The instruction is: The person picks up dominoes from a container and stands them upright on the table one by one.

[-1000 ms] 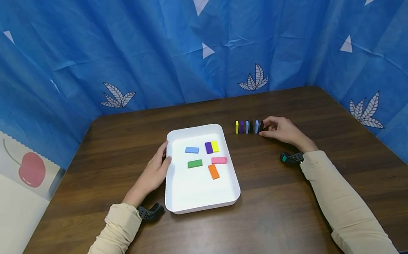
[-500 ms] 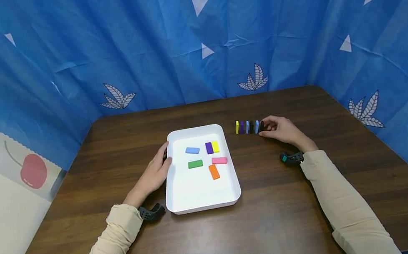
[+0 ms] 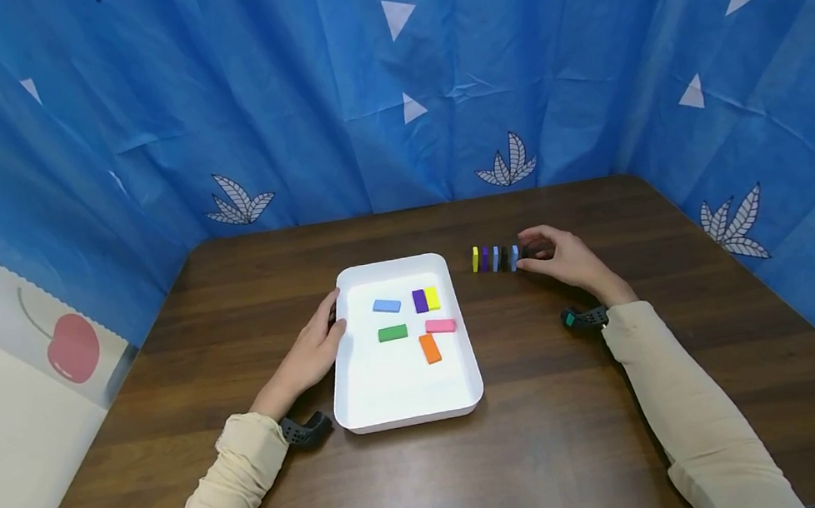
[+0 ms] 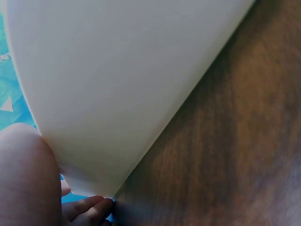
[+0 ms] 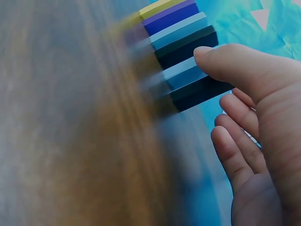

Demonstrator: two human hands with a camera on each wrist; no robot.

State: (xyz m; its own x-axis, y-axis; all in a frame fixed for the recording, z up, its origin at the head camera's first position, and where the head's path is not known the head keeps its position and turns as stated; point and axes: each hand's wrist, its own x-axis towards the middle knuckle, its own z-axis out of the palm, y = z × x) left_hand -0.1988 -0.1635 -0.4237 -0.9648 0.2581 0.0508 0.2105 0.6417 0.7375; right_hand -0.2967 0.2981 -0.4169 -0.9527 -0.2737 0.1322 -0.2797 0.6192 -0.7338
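Rested the left hand [image 3: 306,353] against the left side of the white tray [image 3: 393,390], with relaxed fingers along the outer wall, clenched on nothing, and with the thumb at the rim. Had the right hand [image 3: 567,259] at the right end of a row of upright blocks on the table [image 3: 549,439], near the tray's far right corner. Counted in that row, from left to right, a yellow slab [image 3: 475,260], a purple slab [image 3: 485,259], a light blue slab [image 3: 495,259], a black slab [image 3: 504,259], a second light blue slab [image 5: 178,75] and a second black slab [image 5: 200,96]. Saw the right thumb over the last two; could not tell a pinch from a mere touch. Found lying flat in the tray a light blue block [image 3: 387,306], nearer a green block [image 3: 392,333], to the right a purple block [image 3: 420,301] touching a yellow block [image 3: 432,298], then a pink block [image 3: 440,326], and nearest an orange block [image 3: 430,349]. Faced a blue curtain [image 3: 283,92] beyond the table.
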